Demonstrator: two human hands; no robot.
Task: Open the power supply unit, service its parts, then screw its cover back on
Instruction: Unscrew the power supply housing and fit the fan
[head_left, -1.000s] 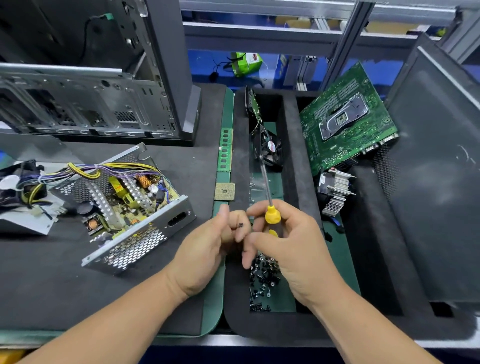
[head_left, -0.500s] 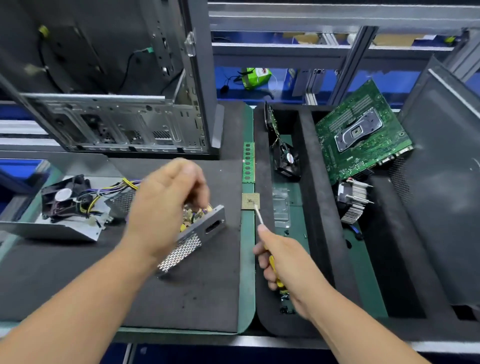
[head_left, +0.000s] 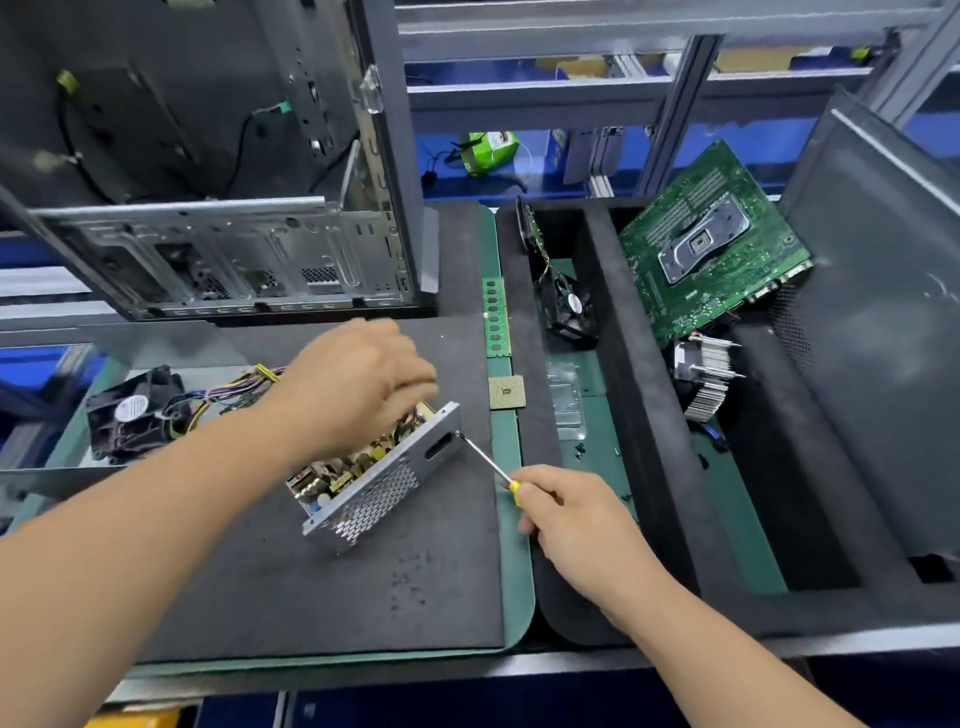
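Note:
The open power supply unit (head_left: 382, 480) lies on the dark foam mat, its circuit board exposed and its perforated metal side facing me. My left hand (head_left: 358, 382) hovers over the far part of the unit with fingers curled down; what its fingertips pinch is hidden. My right hand (head_left: 566, 512) grips a yellow-handled screwdriver (head_left: 485, 460), whose tip touches the upper right corner of the unit's metal wall. The unit's cover (head_left: 47, 475) lies at the left with a black fan (head_left: 132, 413) and coloured wires on it.
An empty computer case (head_left: 223, 249) stands behind the mat. A RAM stick (head_left: 496, 317) and CPU chip (head_left: 506, 392) lie on the green strip. The black foam tray (head_left: 649, 415) at right holds a small fan, motherboard (head_left: 711, 244), heatsink (head_left: 704, 382) and loose screws.
My left hand has moved right, over the unit's far side. My right hand brought the screwdriver from near the CPU chip to the unit's right corner. The camera has tilted slightly.

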